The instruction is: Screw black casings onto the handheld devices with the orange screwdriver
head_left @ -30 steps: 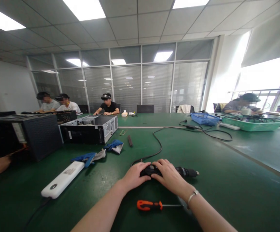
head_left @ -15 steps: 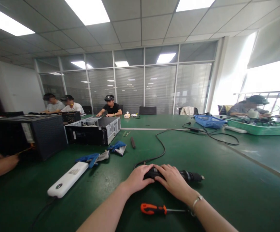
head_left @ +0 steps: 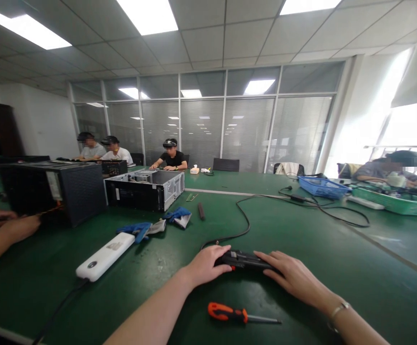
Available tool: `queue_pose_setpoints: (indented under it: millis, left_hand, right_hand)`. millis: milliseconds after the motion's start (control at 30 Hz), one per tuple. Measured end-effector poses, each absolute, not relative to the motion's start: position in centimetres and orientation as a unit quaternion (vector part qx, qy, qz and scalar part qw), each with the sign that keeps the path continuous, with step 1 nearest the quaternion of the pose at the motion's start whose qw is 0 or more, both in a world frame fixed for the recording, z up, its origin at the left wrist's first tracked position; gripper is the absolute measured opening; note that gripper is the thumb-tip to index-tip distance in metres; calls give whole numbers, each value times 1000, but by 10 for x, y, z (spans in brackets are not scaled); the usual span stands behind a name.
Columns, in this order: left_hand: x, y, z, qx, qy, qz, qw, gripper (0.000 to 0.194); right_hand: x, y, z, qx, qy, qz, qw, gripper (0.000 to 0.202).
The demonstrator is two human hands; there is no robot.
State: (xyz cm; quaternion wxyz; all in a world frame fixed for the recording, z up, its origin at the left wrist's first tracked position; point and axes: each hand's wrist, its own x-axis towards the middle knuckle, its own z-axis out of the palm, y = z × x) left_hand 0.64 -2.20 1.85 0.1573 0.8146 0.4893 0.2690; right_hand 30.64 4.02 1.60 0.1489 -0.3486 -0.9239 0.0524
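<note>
A black corded electric screwdriver lies across the green table, with a red switch on its near side. My left hand is closed around its left, cable end, thumb on the near side. My right hand grips the right end between fingers and thumb, hiding the tip. Nearer to me lies a hand screwdriver with an orange and black handle, its shaft pointing right; neither hand touches it.
To the left are a white power strip, blue-grey gloves, a black computer case and an opened case. A co-worker's hands are at the black case. A cable runs back toward a blue basket and green basket.
My right hand has slid right along the electric screwdriver, baring its middle and covering its tip. My left hand stays at the cable end. The view has turned slightly left.
</note>
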Motion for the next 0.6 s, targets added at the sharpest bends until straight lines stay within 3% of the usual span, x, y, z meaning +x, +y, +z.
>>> queue_pose_setpoints:
  millis: [400,600]
  left_hand:
    - [3,-19,18,797,514,301,99,64]
    - [-1,-19,15,812,505,276,99,48]
  right_hand:
    - [329,60,10,-410,-891,39,189,46]
    - [376,94,-11,-545,-815,-17,194,52]
